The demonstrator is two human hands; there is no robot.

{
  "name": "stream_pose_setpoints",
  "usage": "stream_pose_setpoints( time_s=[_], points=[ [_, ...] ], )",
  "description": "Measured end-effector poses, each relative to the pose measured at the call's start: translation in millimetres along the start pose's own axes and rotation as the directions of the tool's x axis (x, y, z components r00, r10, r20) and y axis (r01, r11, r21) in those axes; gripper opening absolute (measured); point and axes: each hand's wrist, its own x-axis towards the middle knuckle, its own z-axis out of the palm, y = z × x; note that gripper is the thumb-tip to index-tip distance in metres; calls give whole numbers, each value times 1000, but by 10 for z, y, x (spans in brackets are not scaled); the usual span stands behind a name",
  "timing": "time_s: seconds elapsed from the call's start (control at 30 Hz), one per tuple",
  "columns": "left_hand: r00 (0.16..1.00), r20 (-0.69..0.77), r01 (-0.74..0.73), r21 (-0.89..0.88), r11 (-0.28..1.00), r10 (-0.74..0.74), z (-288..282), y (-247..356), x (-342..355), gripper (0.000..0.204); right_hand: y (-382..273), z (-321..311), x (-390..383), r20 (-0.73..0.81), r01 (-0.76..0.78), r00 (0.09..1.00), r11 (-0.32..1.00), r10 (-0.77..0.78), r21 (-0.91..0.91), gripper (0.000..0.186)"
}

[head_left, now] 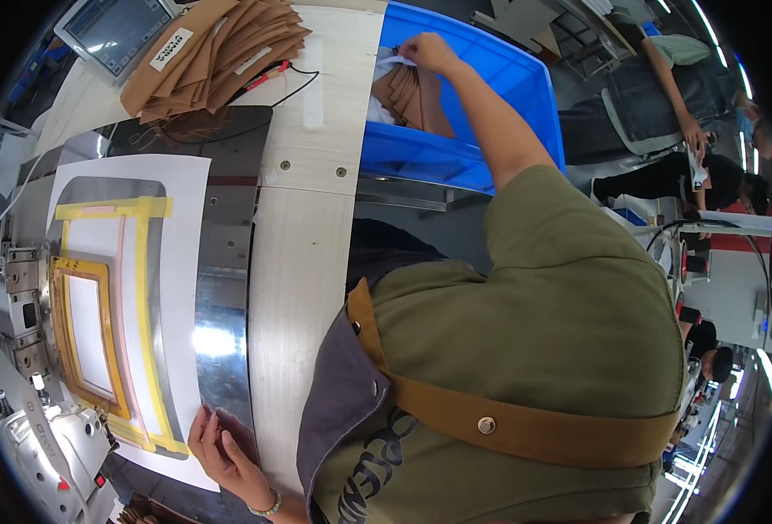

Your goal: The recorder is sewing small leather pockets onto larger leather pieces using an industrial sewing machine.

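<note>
My right hand (pixel 428 51) reaches far out into a blue plastic bin (pixel 499 79). There its fingers pinch the top edge of a stack of brown cut pieces (pixel 412 96) with a white piece beside them. My left hand (pixel 222 454), with a bead bracelet on the wrist, rests flat on the shiny metal plate (pixel 224 288). Its fingers are spread at the lower corner of a white sheet (pixel 185 253). A template with yellow tape (pixel 146 306) lies on that sheet.
A fanned pile of brown pieces (pixel 220 52) lies at the far end of the pale wooden table (pixel 294 262), next to a grey screen unit (pixel 115 31). Sewing machine parts (pixel 19 306) sit at the left. Other people work at the right (pixel 665 105).
</note>
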Motion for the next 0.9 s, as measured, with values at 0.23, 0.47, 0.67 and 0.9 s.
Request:
stream_pose_setpoints(
  time_s=[0.23,0.47,0.67,0.9],
  points=[
    [1000,3,-15,62,998,15,-15,-3,-7,31,417,-401,-362,-284,-612,783,768,553,-189,30],
    [999,24,-22,60,998,21,-14,-24,-2,30,275,-120,-335,395,-810,563,580,726,88,89],
    [1000,-9,-4,24,1000,4,1,0,-1,29,-492,128,-222,666,-900,435,264,606,347,100],
    [1000,7,12,30,999,-12,-4,-29,-6,30,-41,292,-176,638,-839,510,497,577,222,62]
  ],
)
